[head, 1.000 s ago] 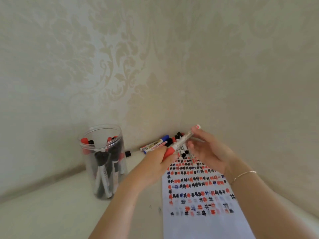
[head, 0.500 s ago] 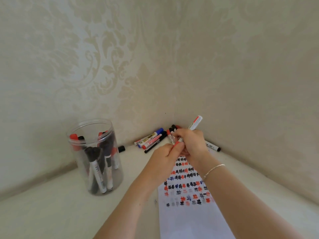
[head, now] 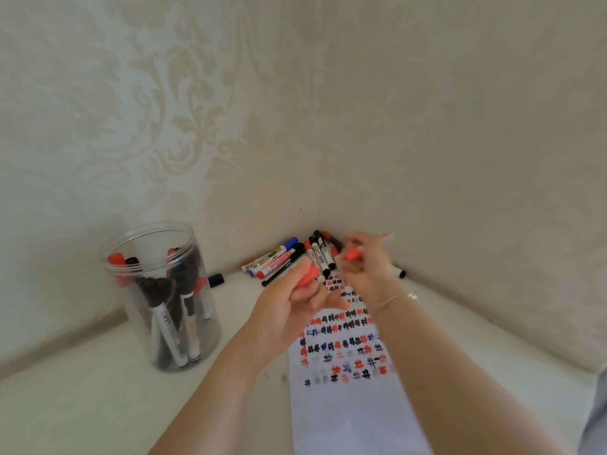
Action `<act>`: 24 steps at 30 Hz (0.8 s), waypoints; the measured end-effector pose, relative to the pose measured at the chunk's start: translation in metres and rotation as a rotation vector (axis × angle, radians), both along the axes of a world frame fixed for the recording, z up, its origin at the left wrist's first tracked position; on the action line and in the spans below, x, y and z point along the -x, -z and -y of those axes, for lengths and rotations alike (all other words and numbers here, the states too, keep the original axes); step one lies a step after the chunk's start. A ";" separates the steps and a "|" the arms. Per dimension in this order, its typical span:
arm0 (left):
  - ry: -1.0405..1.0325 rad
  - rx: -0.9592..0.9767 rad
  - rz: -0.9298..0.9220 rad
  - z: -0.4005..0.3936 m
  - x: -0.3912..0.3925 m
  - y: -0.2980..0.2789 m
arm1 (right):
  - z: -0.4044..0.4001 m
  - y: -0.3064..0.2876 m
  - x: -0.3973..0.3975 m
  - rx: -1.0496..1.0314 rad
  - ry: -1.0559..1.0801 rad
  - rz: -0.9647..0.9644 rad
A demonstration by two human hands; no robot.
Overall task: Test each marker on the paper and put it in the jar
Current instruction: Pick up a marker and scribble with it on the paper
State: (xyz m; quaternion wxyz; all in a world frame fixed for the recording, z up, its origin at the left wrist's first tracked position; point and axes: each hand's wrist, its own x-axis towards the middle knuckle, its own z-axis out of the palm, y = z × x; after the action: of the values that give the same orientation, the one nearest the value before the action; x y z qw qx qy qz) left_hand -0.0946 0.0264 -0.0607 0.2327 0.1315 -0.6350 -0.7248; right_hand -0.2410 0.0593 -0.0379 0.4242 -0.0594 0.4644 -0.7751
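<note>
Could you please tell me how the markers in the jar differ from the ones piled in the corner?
The markers in the jar stand roughly upright inside the clear jar; the markers in the corner lie flat on the table, loose. The jar's group shows red and black caps; the corner pile also has blue. Both groups are capped, with white barrels.

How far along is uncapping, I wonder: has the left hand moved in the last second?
Yes. The left hand, gripping a red cap, has pulled slightly left toward the jar, judged against the marker pile.
</note>
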 end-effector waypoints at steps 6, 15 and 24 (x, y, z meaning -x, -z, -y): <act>-0.125 0.285 0.235 0.010 -0.004 0.011 | -0.005 -0.001 0.029 -0.009 0.070 -0.222; -0.182 0.690 0.493 0.005 0.034 0.024 | -0.054 0.019 0.031 -0.263 0.121 -0.397; 0.066 0.915 0.621 -0.014 0.088 0.033 | -0.119 0.060 0.044 -0.352 0.146 -0.519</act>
State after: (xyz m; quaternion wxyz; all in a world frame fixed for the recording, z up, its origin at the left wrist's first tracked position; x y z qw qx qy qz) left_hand -0.1822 0.0406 -0.0939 0.0451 0.2046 -0.9276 -0.3092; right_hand -0.2848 0.1781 -0.0981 0.2384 -0.1475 0.6870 -0.6704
